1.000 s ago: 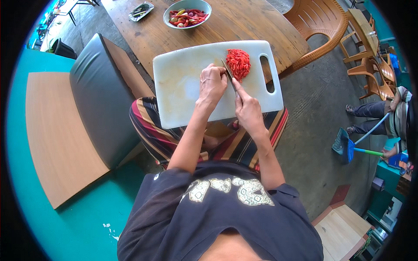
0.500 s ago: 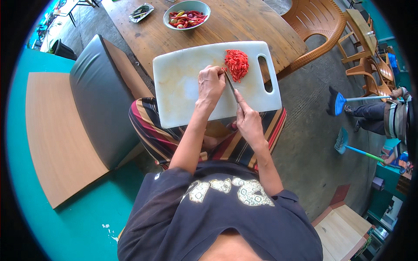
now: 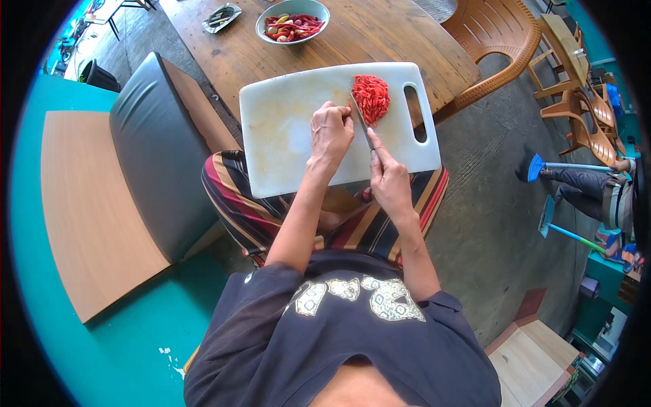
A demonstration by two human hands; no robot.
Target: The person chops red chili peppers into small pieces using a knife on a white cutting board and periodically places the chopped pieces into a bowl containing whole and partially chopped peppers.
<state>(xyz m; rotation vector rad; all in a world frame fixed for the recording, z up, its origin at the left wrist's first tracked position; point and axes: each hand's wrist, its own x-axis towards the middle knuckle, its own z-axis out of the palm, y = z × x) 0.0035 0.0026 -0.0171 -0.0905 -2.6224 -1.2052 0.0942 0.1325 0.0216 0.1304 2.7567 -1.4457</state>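
A white cutting board point(image 3: 285, 156) rests across my lap and against the table's near edge. On its right half lies a heap of sliced red chili point(image 3: 371, 99). My right hand point(image 3: 389, 178) is closed on the handle of a knife point(image 3: 361, 118), index finger laid along its spine. The blade points up and left, its edge beside the heap. Just left of it my left hand point(image 3: 331, 134) is closed, fingers curled down at the board. A small red tip of chili point(image 3: 349, 107) shows at its fingertips; the rest is hidden.
On the wooden table point(image 3: 380, 41) stand a bowl point(image 3: 293, 39) of red chilies and shallots and a small dish point(image 3: 221, 19). A brown plastic chair point(image 3: 491, 34) is at the far right. Farther right, a person holds a blue broom point(image 3: 535, 167) and a dustpan point(image 3: 546, 216).
My right hand has tilted the knife slightly, its blade now lying against the heap's left edge. The left hand stays nearly in place. The person's broom and dustpan have shifted right.
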